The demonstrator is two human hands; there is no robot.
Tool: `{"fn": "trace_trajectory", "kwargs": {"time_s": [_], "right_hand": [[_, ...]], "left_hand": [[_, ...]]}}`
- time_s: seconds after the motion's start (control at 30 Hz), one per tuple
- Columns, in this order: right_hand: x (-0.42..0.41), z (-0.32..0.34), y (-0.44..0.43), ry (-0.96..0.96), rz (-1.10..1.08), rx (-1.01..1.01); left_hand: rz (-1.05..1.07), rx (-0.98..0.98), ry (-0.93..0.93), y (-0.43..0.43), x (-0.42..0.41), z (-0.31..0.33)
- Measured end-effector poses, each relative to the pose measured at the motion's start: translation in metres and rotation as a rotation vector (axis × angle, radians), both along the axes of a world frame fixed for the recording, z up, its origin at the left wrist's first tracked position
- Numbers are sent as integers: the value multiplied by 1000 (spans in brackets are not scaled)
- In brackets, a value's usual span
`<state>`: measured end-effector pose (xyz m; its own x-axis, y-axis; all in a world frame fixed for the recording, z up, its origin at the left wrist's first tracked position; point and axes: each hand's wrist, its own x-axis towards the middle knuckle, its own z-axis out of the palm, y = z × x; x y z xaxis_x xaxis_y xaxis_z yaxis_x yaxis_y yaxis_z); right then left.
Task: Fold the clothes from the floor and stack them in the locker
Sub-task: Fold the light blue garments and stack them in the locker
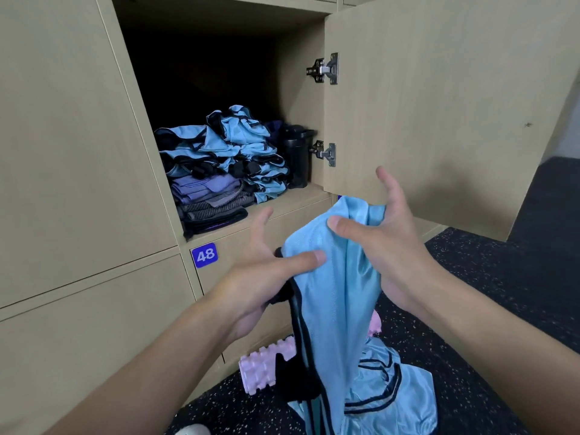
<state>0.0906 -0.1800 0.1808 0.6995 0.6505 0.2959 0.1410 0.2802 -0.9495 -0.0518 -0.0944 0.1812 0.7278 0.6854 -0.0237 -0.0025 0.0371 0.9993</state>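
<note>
A light blue bib with black trim (pixel 332 287) hangs in front of me, held up between both hands. My left hand (pixel 266 277) pinches its left edge between thumb and palm. My right hand (pixel 379 237) holds the top right fold with the thumb pressed on the cloth, fingers spread. Below it, more blue bibs (pixel 395 390) lie in a heap on the floor. The open locker (pixel 288 202) holds two stacks of folded blue bibs (pixel 226 142) on top of folded purple and grey clothes (pixel 207 196).
The locker door (pixel 439 105) stands open to the right. A black bottle (pixel 296 155) stands inside the locker on the right. A pink foam roller (pixel 263 365) lies on the dark speckled floor (pixel 486 277). A blue tag reading 48 (pixel 204 254) marks the lower locker.
</note>
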Motion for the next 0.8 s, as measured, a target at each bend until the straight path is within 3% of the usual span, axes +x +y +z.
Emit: {"fn": "trace_trajectory", "kwargs": {"time_s": [0.23,0.43,0.53,0.67,0.8], "right_hand": [[17,0,-13,6,182,-264],[38,1,-25,70,-40,-129],[37,0,-25,69,-30,-116],[28,2,-22,98,206,-194],[30,0,-20,157,72,3]], "left_hand": [[160,-24,-192,12,0,10],[202,-63,-256,25,-5,21],[177,-67,-239,26,-8,24],[230,-124,-229,30,-9,25],[124,-277,-244,31,-12,30]]}}
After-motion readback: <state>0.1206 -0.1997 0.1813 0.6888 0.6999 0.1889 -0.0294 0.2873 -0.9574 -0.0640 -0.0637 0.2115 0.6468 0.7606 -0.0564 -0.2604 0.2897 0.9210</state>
